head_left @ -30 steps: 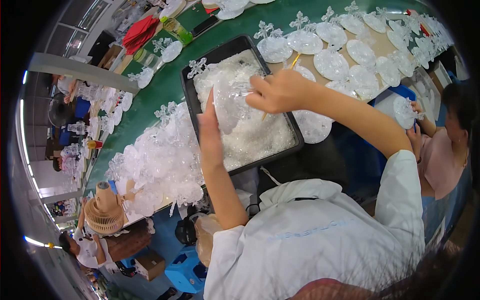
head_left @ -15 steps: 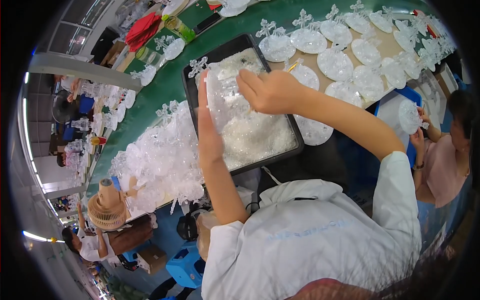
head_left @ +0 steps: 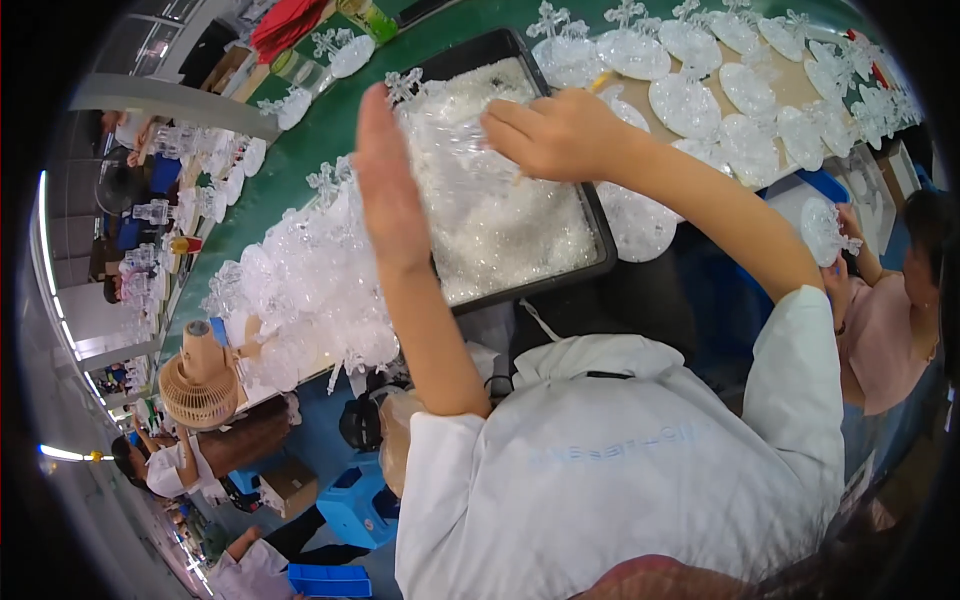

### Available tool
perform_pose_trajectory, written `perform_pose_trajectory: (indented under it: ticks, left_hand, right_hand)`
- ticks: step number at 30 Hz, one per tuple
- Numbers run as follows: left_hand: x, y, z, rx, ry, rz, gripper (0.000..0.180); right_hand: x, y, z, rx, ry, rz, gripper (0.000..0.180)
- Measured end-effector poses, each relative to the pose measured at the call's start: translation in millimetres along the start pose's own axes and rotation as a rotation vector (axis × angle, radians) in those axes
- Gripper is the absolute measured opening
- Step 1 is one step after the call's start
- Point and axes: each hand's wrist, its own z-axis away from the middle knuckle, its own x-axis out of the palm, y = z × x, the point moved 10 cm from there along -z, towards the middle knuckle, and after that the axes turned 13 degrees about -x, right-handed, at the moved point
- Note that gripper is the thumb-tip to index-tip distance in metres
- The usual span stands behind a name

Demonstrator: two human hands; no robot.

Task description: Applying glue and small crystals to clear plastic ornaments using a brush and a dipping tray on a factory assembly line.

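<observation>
While the left hand [head_left: 388, 190] stands flat and open, fingers straight, edge-on beside a clear plastic piece [head_left: 455, 150], the right hand [head_left: 555, 130] pinches that same piece from the other side, over the black tray [head_left: 598, 240] of white granules [head_left: 500, 225]. Risk, as I judge it: a loose pinch drops the piece into the granules, or a wrist sweep knocks granules over the tray's low rim. Left of the tray, a heap of clear ornaments [head_left: 300, 280] sits close and could snag an elbow. Finished oval ornaments [head_left: 690, 100] crowd the far right. Open room is mostly straight up above the tray. A neighbour's hand [head_left: 835, 240] works well apart.
</observation>
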Motion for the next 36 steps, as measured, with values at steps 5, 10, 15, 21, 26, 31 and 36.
perform_pose_trajectory:
  ticks: [5,10,15,21,26,31,36]
  left_hand:
    - [4,2,2,-0.137,-0.012,0.110,0.064]
    - [-14,-3,6,0.045,0.018,0.084,0.057]
    - [4,14,0,0.096,0.040,-0.029,0.055]
    - [-33,18,7,0.262,0.133,0.041,0.057]
    - [-20,28,12,0.122,0.125,-0.054,0.065]
    - [-12,26,10,0.228,0.152,-0.248,0.063]
    - [0,18,15,0.149,0.074,-0.138,0.066]
  right_hand:
    - [-4,-7,-12,-0.019,0.083,-0.070,0.026]
    - [-13,-2,-2,-0.025,0.148,-0.097,0.024]
    - [-9,3,2,-0.064,0.149,-0.095,0.024]
    - [-4,5,5,-0.083,0.188,-0.072,0.020]
    - [-8,3,-11,-0.107,0.178,-0.095,0.020]
    - [0,-4,-23,-0.120,0.137,-0.137,0.021]
    - [-2,-3,-28,-0.109,0.168,-0.173,0.021]
